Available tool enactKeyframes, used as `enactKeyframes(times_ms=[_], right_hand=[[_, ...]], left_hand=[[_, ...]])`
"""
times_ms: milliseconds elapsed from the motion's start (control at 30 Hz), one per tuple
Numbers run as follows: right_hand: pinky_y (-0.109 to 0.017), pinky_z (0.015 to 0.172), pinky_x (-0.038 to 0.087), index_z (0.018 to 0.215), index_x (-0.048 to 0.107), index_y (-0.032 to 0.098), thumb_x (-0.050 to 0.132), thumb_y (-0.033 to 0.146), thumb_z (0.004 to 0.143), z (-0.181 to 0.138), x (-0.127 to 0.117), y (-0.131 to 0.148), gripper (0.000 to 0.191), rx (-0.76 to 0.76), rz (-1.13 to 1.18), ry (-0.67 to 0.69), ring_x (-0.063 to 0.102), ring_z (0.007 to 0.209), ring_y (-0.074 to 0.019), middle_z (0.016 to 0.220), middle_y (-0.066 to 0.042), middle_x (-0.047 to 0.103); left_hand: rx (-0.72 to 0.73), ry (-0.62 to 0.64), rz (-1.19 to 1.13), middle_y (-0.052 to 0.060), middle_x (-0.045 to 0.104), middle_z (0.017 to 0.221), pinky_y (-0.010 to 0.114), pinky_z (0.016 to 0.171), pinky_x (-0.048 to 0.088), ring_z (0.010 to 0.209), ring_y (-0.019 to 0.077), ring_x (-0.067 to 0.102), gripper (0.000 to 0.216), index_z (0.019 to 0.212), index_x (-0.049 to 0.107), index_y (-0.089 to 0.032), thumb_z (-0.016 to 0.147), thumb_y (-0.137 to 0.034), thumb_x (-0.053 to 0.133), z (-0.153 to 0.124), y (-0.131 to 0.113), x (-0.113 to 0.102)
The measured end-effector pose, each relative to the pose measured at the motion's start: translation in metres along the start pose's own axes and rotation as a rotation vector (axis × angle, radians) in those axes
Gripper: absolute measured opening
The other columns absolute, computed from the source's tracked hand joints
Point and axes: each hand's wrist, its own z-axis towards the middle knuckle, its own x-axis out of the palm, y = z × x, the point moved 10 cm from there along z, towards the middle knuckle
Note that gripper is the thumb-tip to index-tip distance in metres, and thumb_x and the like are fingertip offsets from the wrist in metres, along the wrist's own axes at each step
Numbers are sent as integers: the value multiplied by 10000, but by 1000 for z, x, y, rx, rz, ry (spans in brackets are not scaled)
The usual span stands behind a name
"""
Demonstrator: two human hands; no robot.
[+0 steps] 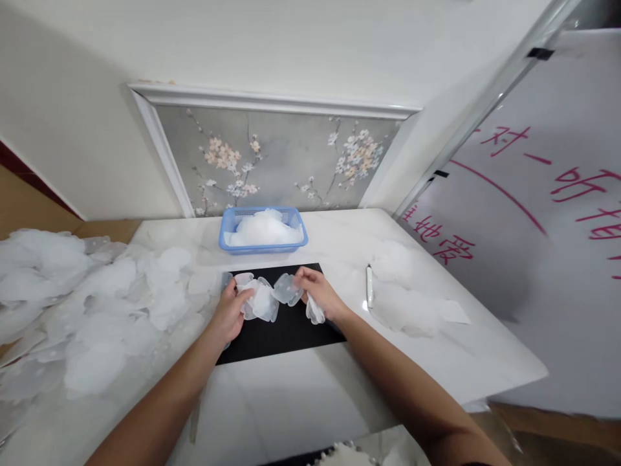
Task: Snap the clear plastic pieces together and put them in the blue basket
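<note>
Over a black mat (pixel 286 330) on the white marble table (pixel 310 388), both my hands hold thin translucent white plastic pieces. My left hand (pixel 230 312) grips a small bunch of these clear pieces (pixel 259 299) at its left side. My right hand (pixel 317 294) pinches one rounded clear piece (pixel 287 289) between thumb and fingers, with another white piece (pixel 314 310) tucked under its palm. The pieces in the two hands touch in the middle, just above the mat.
A blue plastic basket (pixel 263 244) filled with white pieces stands behind the mat. A big heap of translucent sheets (pixel 87 304) covers the table's left side. A smaller pile (pixel 405 291) and a white pen-like tool (pixel 369 286) lie right. A whiteboard with red writing (pixel 533 213) leans at right.
</note>
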Motion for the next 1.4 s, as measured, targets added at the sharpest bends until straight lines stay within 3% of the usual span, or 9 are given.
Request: enactKeyframes(times_ms=[200, 533, 700, 800, 867, 1000, 1100, 1233, 1400], right_hand=[[-234, 524, 409, 869, 560, 205, 682, 294, 679, -2, -1, 12, 242, -95, -97, 20, 542, 574, -124, 655, 33, 613], [-223, 443, 303, 667, 619, 190, 584, 282, 683, 2, -22, 17, 99, -79, -186, -112, 415, 466, -94, 533, 24, 525], [-205, 390, 215, 786, 642, 190, 682, 391, 716, -4, -2, 4, 217, 50, -285, 48, 340, 394, -68, 487, 64, 482], [-200, 400, 243, 1026, 647, 205, 703, 469, 726, -10, 18, -9, 403, 128, -259, 189, 379, 397, -72, 537, 54, 570], [-205, 425, 289, 984, 654, 196, 695, 501, 730, -11, 25, -16, 399, 157, -210, 244, 441, 435, -83, 607, 15, 643], [-211, 491, 366, 718, 649, 170, 735, 391, 684, -5, 12, -19, 239, 157, -254, 189, 538, 543, -106, 676, -11, 673], [-220, 523, 397, 810, 663, 185, 735, 243, 653, -3, 4, -15, 182, 135, -327, 199, 580, 592, -131, 686, -6, 690], [-223, 512, 404, 988, 623, 216, 697, 162, 651, -4, -2, -9, 349, 108, -342, 186, 618, 649, -160, 763, -28, 730], [-224, 502, 408, 919, 647, 197, 719, 201, 653, -3, -6, -8, 276, 127, -323, 148, 624, 626, -158, 771, -43, 728]], left_hand=[[-1, -24, -6, -2, 678, 766, 263, 626, 486, 690, 171, 645, 461, 1006, 592, -188, 564, -187, 724, 1, -1, -4], [36, -53, -5, -9, 669, 760, 245, 607, 455, 678, 158, 633, 418, 970, 605, -190, 565, -190, 711, 5, -3, -9], [42, -52, 13, -4, 672, 771, 244, 616, 460, 694, 159, 629, 433, 974, 601, -183, 555, -187, 709, 3, -4, -7], [45, -32, 25, -2, 670, 777, 256, 636, 473, 721, 172, 636, 454, 988, 598, -188, 551, -193, 720, 2, -5, -3], [59, -7, 39, 7, 674, 804, 262, 647, 479, 756, 185, 644, 454, 986, 599, -190, 553, -214, 735, 1, -5, 0], [82, -22, 15, 15, 678, 831, 260, 641, 484, 779, 192, 652, 442, 977, 594, -190, 562, -232, 741, 1, -7, -1], [67, -74, -50, 4, 683, 815, 247, 617, 485, 762, 183, 657, 389, 955, 594, -200, 587, -206, 720, 2, -9, -8], [11, -86, -199, -6, 688, 803, 240, 599, 498, 727, 165, 655, 314, 917, 606, -203, 612, -154, 663, 3, -7, -12], [-27, -25, -294, -8, 682, 792, 318, 671, 538, 804, 217, 667, 363, 897, 605, -197, 551, -89, 576, 4, -5, -8]])
